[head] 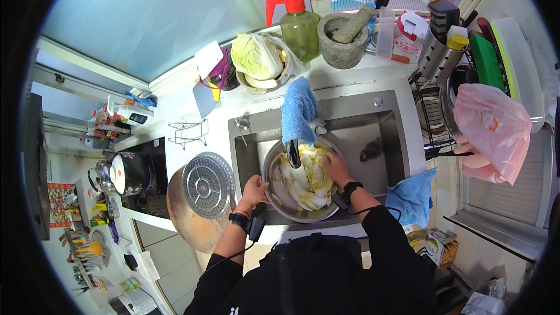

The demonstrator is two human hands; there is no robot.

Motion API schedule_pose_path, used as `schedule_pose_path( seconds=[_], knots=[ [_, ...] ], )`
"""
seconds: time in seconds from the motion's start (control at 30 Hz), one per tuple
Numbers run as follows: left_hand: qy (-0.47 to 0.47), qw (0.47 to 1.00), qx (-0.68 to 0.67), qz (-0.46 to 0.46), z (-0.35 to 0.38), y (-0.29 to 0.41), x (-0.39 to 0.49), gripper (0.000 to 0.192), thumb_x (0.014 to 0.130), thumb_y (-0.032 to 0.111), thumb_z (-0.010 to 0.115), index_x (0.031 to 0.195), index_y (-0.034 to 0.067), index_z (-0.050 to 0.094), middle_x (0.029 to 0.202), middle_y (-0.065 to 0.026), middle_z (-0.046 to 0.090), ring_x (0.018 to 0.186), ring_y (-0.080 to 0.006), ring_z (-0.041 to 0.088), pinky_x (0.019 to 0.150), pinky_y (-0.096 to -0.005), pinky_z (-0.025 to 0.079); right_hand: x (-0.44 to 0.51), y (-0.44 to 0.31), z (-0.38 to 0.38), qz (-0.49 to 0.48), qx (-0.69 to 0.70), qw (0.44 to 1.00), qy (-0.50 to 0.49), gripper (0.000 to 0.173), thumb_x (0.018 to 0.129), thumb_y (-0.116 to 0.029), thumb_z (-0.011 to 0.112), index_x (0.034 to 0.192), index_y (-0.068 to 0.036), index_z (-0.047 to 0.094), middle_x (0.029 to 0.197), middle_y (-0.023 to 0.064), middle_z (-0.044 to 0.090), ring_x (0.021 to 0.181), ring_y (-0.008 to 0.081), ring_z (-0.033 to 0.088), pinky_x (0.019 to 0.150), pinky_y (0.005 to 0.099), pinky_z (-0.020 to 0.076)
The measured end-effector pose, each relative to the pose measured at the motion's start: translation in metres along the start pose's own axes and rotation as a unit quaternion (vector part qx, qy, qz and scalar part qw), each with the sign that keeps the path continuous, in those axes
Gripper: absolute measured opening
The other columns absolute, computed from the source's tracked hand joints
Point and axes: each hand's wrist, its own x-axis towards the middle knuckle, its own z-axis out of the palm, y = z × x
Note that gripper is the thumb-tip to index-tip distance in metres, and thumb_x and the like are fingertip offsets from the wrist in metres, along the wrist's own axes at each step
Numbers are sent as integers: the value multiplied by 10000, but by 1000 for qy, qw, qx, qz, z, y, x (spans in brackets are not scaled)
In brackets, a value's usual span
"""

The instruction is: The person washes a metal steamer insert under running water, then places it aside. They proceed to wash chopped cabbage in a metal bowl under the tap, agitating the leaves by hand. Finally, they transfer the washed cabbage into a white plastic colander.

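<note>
A round metal basin [272,197] stands in the left part of the stainless steel sink [396,140], filled with cut cabbage leaves [306,177]. My left hand [255,191] grips the basin's left rim between thumb and fingers. At the basin's right side, my right hand [337,167] rests on the leaves with its fingertips partly hidden among them; whether it grasps any cannot be told. The faucet [292,153], wrapped in a blue towel [299,111], reaches over the basin. A dark mesh-like thing [371,149] lies on the sink floor to the right.
Left of the sink, perforated metal steamer plates [207,186] lie on a round wooden board [188,223]. Behind it stand a bowl with a cabbage [256,59], a spray bottle [299,30] and a stone mortar [342,48]. A blue cloth [411,197] hangs at the right edge.
</note>
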Motion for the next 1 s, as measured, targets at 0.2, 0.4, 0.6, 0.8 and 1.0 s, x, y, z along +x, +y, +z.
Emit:
schedule_pose_path(
  seconds=[0.2, 0.4, 0.6, 0.8, 1.0],
  knots=[
    [98, 993, 68, 23, -1, -78, 52, 216, 831, 58, 661, 1004, -8, 549, 712, -118, 619, 579, -226, 649, 475, -360, 536, 11, -104, -58, -32, 108, 971, 209, 342, 876, -29, 556, 1218, -31, 562, 1264, 188, 551, 1098, 390, 559, 938, 454, 469],
    [97, 989, 110, 0, 12, -106, 65, 372, 801, 99, 699, 1149, -16, 635, 901, -112, 656, 724, -199, 643, 636, -324, 531, 31, -148, -80, -157, -145, 964, 161, 501, 842, -19, 562, 1340, -34, 517, 1353, 163, 524, 1229, 349, 495, 1050, 427, 405],
    [40, 998, 47, 11, 72, -29, 36, 441, 898, 270, 622, 1242, -5, 592, 1193, -177, 630, 1136, -295, 579, 961, -379, 485, 18, -149, -94, -154, -245, 955, 56, 540, 823, -23, 581, 1357, -51, 511, 1389, 163, 496, 1227, 334, 503, 1064, 418, 395],
    [-143, 904, -383, -125, 114, 33, 37, 448, 1002, 231, 485, 1394, 22, 422, 1318, -164, 481, 1240, -290, 469, 1027, -446, 455, -7, -148, -81, -115, -125, 975, 145, 460, 849, -23, 599, 1306, -45, 550, 1305, 198, 534, 1145, 390, 547, 972, 438, 453],
    [-204, 864, -441, -128, 143, 28, 70, 181, 998, 221, 465, 979, 123, 616, 860, -48, 614, 831, -186, 596, 775, -375, 501, -23, -123, -27, 41, 261, 959, 99, 257, 895, -80, 633, 1143, -12, 637, 982, 79, 668, 856, 180, 640, 759, 315, 515]
  ],
)
